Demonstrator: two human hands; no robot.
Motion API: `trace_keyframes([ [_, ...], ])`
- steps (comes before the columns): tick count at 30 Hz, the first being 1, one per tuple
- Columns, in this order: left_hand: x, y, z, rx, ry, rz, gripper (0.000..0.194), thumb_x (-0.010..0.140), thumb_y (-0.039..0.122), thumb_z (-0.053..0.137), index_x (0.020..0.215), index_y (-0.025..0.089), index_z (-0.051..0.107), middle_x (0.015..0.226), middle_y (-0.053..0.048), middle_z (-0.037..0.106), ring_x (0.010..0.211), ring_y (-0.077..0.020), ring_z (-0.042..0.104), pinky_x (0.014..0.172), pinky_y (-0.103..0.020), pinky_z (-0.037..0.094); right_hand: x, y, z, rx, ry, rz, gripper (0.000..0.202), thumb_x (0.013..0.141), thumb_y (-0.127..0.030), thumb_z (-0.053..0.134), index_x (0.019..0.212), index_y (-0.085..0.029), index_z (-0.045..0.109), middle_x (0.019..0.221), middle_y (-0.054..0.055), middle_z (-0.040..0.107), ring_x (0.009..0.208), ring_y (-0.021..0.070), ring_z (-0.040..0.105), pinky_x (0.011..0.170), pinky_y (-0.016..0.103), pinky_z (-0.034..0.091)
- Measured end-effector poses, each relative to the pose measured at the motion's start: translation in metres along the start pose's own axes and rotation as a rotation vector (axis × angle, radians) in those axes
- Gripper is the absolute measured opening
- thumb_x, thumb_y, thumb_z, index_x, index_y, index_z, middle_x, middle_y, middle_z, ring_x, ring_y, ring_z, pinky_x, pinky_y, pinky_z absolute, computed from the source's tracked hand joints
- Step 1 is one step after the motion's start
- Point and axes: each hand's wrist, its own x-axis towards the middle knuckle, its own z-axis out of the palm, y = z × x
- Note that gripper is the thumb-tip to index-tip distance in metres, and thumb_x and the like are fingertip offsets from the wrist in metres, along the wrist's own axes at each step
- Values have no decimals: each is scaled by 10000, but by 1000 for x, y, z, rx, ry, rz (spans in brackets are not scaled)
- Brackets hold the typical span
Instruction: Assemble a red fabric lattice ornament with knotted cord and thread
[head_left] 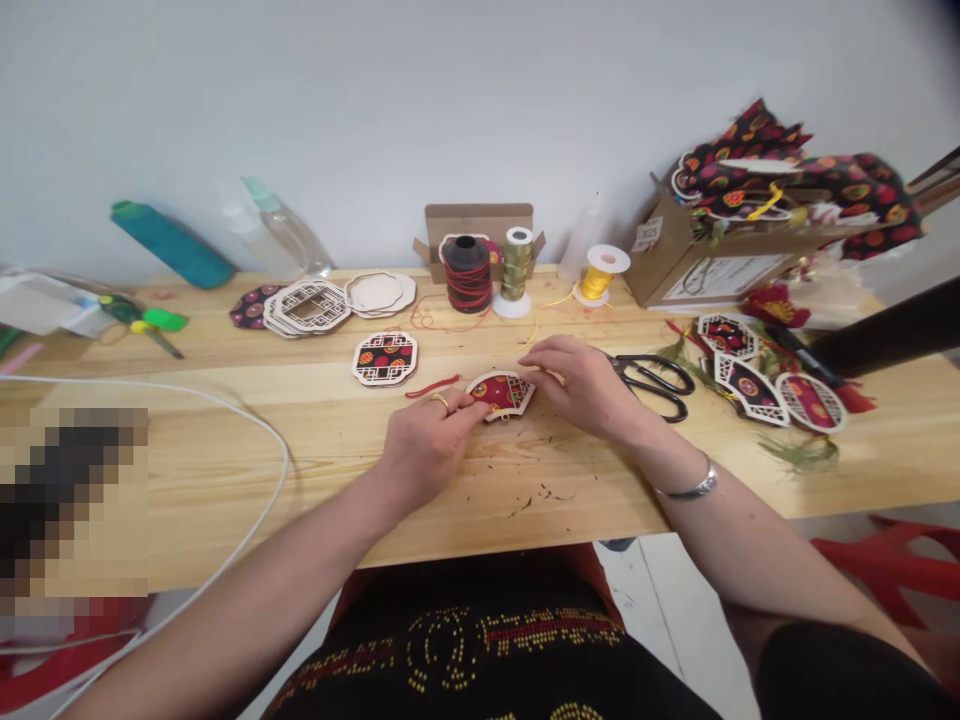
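Observation:
A fan-shaped ornament (pixel 501 392), a pale lattice frame around red patterned fabric, is just above the table in front of me. My left hand (pixel 435 437), with a ring on one finger, grips its left end. At the right end, my right hand (pixel 580 385) has its thumb and fingers closed on the frame's edge. Small loops stick out at the ornament's top and bottom. Left of it lie a short red cord (pixel 433 387) and an octagonal ornament (pixel 385 359) with dark floral fabric. Black-handled scissors (pixel 654 384) rest beyond my right hand, partly hidden by it.
Behind stand a red thread spool (pixel 468 277), a green ribbon spool (pixel 517 268) and a yellow cord spool (pixel 598 280). Lattice frames (pixel 311 308) are stacked at back left. Finished ornaments (pixel 750 388) and a cardboard box (pixel 705 262) are right. A white cable (pixel 279 470) crosses the left side.

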Motion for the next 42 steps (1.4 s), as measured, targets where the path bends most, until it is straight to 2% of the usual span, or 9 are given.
trace_keyframes([
  [3, 2, 2, -1, 72, 26, 59, 209, 885, 132, 527, 948, 172, 722, 855, -28, 754, 621, -142, 662, 477, -242, 498, 1, -1, -1, -2, -31, -39, 176, 910, -161, 552, 944, -117, 719, 919, 125, 711, 851, 207, 648, 780, 342, 522],
  [8, 8, 7, -3, 190, 88, 189, 209, 890, 103, 524, 919, 149, 726, 834, -54, 747, 712, -168, 687, 548, -257, 520, 2, -3, -3, -13, -47, -38, 195, 921, -173, 537, 915, -114, 722, 903, 127, 704, 837, 209, 639, 768, 341, 511],
  [11, 10, 9, -3, 237, 92, 214, 196, 883, 105, 539, 907, 154, 727, 844, -55, 748, 723, -177, 686, 552, -265, 515, 2, -3, -3, -17, -65, -32, 205, 929, -190, 529, 907, -133, 725, 899, 116, 698, 840, 202, 632, 772, 333, 502],
  [24, 10, 7, 1, 188, 95, 207, 251, 888, 93, 513, 993, 192, 718, 848, -39, 739, 697, -152, 670, 529, -246, 476, 3, -5, -6, -38, -116, 5, 206, 927, -204, 539, 875, -135, 726, 892, 102, 682, 846, 192, 596, 767, 314, 461],
  [29, 11, 6, 0, 179, 104, 214, 215, 878, 84, 538, 961, 170, 717, 852, -41, 745, 697, -155, 675, 536, -248, 482, 3, -5, -6, -39, -118, 1, 203, 926, -193, 539, 881, -127, 726, 895, 106, 686, 858, 197, 601, 772, 314, 461],
  [36, 7, 4, 2, 80, 32, 143, 260, 881, 79, 500, 994, 174, 713, 912, -58, 751, 752, -169, 694, 569, -261, 507, 3, -6, -7, -40, -134, 16, 211, 928, -193, 529, 887, -135, 728, 912, 105, 689, 867, 198, 605, 781, 319, 463],
  [42, 6, 5, 2, 104, -11, 123, 290, 899, 97, 455, 979, 202, 713, 929, -40, 757, 733, -161, 691, 535, -254, 485, 3, -6, -7, -40, -146, 21, 211, 931, -197, 531, 898, -130, 728, 917, 109, 693, 877, 199, 607, 790, 318, 458],
])
